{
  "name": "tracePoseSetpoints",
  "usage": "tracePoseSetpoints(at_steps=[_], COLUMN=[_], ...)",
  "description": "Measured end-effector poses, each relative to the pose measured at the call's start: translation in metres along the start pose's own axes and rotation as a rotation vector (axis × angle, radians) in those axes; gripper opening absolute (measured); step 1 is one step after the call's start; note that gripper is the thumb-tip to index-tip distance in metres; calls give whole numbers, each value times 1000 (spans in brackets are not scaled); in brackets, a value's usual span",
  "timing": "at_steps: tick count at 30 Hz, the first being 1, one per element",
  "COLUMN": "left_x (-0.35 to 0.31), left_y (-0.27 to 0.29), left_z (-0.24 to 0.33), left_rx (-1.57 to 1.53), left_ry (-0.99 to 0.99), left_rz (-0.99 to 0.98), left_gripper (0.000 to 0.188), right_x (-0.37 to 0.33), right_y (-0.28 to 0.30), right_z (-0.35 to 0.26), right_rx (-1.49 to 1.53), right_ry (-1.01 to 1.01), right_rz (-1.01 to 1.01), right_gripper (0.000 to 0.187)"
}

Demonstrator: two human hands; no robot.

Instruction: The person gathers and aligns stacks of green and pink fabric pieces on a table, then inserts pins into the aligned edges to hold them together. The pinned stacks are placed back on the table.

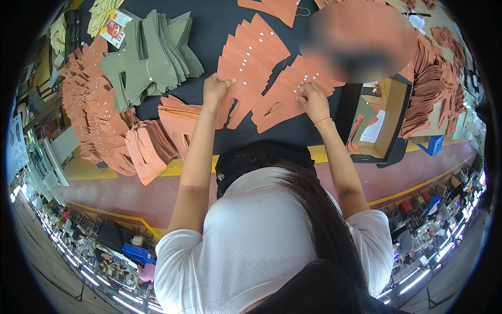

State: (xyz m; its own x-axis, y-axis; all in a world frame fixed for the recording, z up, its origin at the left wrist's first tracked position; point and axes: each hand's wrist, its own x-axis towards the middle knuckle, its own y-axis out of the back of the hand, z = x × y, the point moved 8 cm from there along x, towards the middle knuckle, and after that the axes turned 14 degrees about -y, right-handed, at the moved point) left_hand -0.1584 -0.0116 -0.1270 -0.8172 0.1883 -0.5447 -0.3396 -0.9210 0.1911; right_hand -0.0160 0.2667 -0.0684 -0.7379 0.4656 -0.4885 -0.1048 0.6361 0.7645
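Note:
Two fanned stacks of orange cut pieces with white marks lie on the dark table in front of me. My left hand (216, 89) grips the lower left edge of the left fan (253, 52), thumb on top and the other fingers mostly hidden. At the right fan (282, 94), my right hand (315, 100) has its fingers bent in a pinch at the edge of the pieces. Each piece has a slot cut near its lower end. Beside my left forearm lies a tied bundle of orange pieces (178, 111).
Green cut pieces (149, 57) are stacked at the left, beyond a long spread of orange pieces (89, 104). An open box (395, 123) with papers stands at the right, near more orange stacks (426, 94). A blurred patch hides the far right of the table.

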Motion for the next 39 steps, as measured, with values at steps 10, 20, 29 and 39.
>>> tracePoseSetpoints(at_steps=[10,20,29,39], left_x=[-3,-3,-3,-4], left_y=[0,-2,-2,-2], left_z=[7,7,6,8], left_rx=[17,12,15,-12], left_ry=[-8,3,17,20], left_rz=[4,-28,-35,-30], left_gripper=[28,35,34,36], right_x=[5,7,9,-11], right_y=[-1,0,-1,4], right_z=[1,2,2,-27], right_rx=[17,27,-9,-208], right_ry=[9,-6,-16,99], right_rz=[-22,-30,-53,8], right_gripper=[23,25,25,19])
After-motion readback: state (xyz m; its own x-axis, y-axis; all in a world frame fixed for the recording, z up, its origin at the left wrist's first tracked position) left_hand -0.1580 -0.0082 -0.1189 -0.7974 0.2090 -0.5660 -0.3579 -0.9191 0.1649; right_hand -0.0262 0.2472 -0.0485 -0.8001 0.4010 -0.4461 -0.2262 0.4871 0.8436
